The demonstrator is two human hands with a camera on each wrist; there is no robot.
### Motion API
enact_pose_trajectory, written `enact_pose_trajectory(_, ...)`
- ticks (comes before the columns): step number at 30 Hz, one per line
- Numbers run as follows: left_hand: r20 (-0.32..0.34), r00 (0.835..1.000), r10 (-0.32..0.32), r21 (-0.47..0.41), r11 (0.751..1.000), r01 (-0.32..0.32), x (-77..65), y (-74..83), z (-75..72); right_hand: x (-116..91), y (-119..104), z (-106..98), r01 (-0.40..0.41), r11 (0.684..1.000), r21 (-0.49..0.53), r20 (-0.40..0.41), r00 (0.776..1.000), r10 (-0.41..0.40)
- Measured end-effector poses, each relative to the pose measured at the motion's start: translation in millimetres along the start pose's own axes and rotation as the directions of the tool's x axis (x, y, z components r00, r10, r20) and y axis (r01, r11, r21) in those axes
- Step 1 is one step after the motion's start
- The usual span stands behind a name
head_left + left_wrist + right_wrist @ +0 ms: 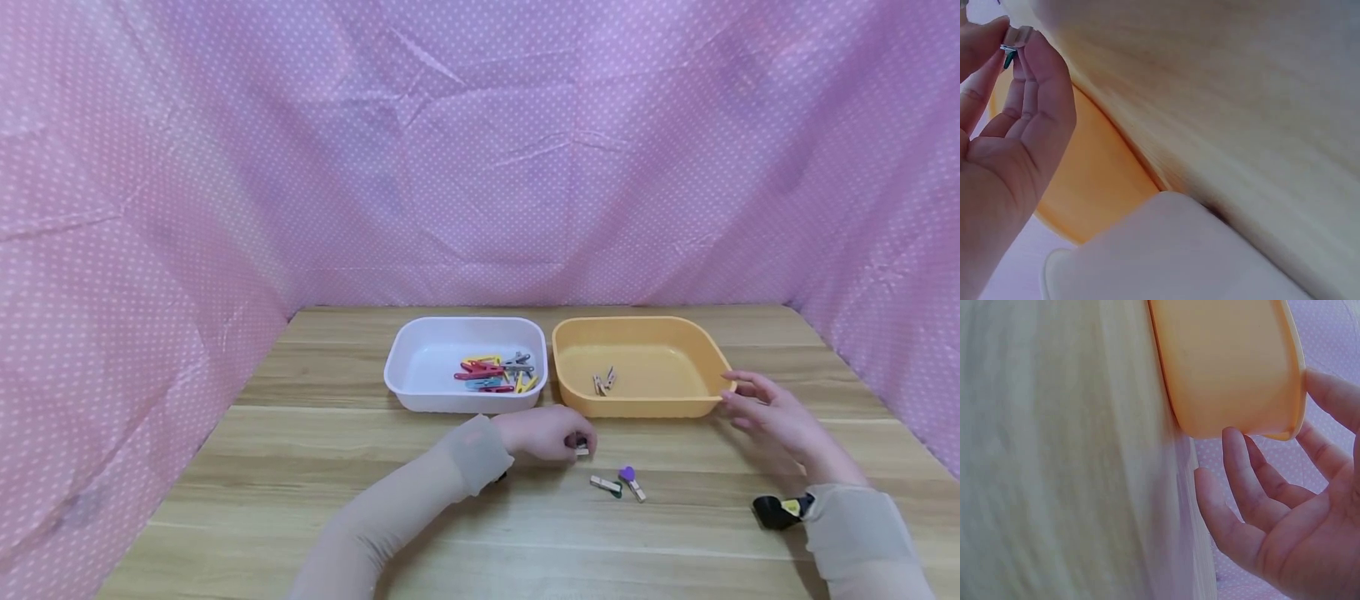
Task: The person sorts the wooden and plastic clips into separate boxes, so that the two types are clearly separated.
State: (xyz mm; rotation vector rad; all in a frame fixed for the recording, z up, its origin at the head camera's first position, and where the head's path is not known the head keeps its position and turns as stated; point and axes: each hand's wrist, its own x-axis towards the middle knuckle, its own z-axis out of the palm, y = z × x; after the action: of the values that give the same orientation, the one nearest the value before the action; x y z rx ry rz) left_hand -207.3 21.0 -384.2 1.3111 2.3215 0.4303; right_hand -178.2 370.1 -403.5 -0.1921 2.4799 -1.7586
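My left hand [551, 433] pinches a small wooden clothespin [1019, 36] between thumb and fingertips, just above the table in front of the two bins. A bit of green shows on the clothespin's underside in the left wrist view. My right hand [772, 417] touches the front right corner of the orange bin [645, 407], its fingers loosely spread against the rim and outer wall. A few small wooden clothespins [603, 383] lie in that bin. On the table lie a clothespin with a purple heart [627, 474] and a wooden clothespin with a green piece [604, 484].
A white bin [420, 400] stands left of the orange one. It holds several plastic clothespins [483, 371] in red, yellow, blue and grey. Pink dotted cloth [480, 167] hangs behind and at both sides of the wooden table [300, 467].
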Motion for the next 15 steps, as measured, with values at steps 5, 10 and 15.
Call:
enact_pose_trajectory(5,-0.022,1.000,-0.009,-0.108,0.994,0.007,-2.8,-1.3,0.5,-0.9,-0.3,0.0,-0.010,1.000,-0.019,-0.005,1.000,0.010)
enact_pose_trajectory(10,-0.071,0.995,-0.069,-0.304,0.952,0.044,-6.5,-2.3,-0.6,-1.2,-1.6,0.9,-0.011,1.000,-0.008,0.003,1.000,0.011)
enact_pose_trajectory(15,-0.166,0.984,-0.066,-0.365,0.931,0.001,-9.3,-3.5,-6.1,-0.6,-3.2,0.7,-0.013,1.000,-0.015,0.004,1.000,0.014)
